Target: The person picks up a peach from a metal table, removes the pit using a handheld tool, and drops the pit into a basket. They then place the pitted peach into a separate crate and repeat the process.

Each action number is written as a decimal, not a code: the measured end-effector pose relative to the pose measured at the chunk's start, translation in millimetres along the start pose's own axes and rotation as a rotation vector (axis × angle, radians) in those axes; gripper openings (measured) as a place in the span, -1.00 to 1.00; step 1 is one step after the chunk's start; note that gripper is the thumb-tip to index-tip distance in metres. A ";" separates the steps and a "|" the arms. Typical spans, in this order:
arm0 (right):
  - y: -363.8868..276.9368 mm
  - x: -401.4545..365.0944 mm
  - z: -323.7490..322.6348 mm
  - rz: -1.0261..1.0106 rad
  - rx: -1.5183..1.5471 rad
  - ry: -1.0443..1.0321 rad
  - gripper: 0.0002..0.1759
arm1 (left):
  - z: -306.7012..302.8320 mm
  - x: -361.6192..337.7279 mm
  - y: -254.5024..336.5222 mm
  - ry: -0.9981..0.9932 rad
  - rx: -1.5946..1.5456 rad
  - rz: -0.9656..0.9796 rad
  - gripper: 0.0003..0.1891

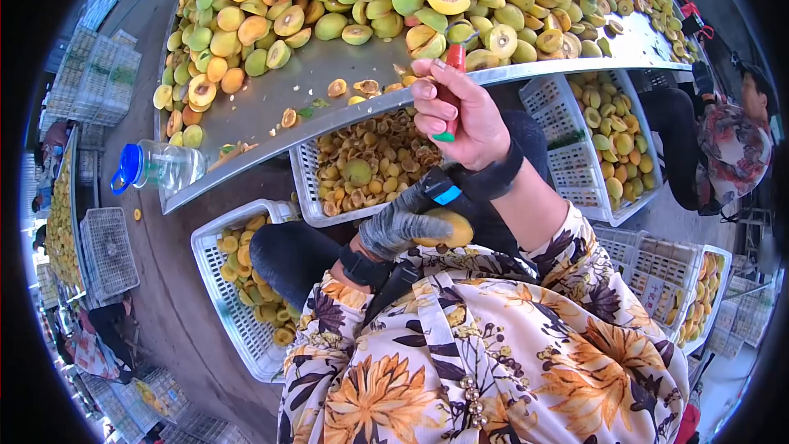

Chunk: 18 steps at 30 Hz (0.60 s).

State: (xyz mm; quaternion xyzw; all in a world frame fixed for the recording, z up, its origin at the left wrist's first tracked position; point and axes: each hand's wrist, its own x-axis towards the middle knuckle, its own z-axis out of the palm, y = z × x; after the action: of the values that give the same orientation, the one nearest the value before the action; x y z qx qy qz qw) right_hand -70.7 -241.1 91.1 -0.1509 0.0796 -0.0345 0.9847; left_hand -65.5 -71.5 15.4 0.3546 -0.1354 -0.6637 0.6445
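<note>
My right hand (470,119) is raised over the table's front edge, its fingers wrapped round the red handle of a pitting knife (455,57). That handle has a green end, and a thin curved metal tip points away from me. Lower, close to my lap, my left hand (396,226) in a grey knitted glove is closed on a yellow peach (454,228). Part of the peach is hidden by the glove. Beyond the knife, many halved green and yellow peaches (378,8) are heaped on the metal table (329,66).
Below the table edge stands a white crate (308,189) of scraps and pits. More crates of peach halves flank my knees, one at left (209,259) and one at right (567,160). A clear bottle (168,164) with a blue lid lies by the table's left corner. Another person (731,144) sits at right.
</note>
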 end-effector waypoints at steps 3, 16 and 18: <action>-0.9 2.1 -6.9 -0.109 -0.229 0.113 -0.84 | 21.9 -5.3 17.4 -0.104 -0.003 0.066 -0.38; -0.1 25.6 -11.1 -0.582 -1.370 0.293 -0.75 | 37.6 -7.9 32.8 -0.085 0.097 -0.050 -0.25; -10.0 24.1 -6.4 -0.477 -1.327 0.321 -0.71 | 28.1 -6.3 24.1 0.051 0.180 0.054 -0.20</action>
State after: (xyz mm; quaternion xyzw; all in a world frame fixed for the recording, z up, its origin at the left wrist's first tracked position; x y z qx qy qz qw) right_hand -48.5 -254.7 84.6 -0.7234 0.1922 -0.2146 0.6275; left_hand -65.8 -76.5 52.6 0.4239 -0.1878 -0.6220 0.6310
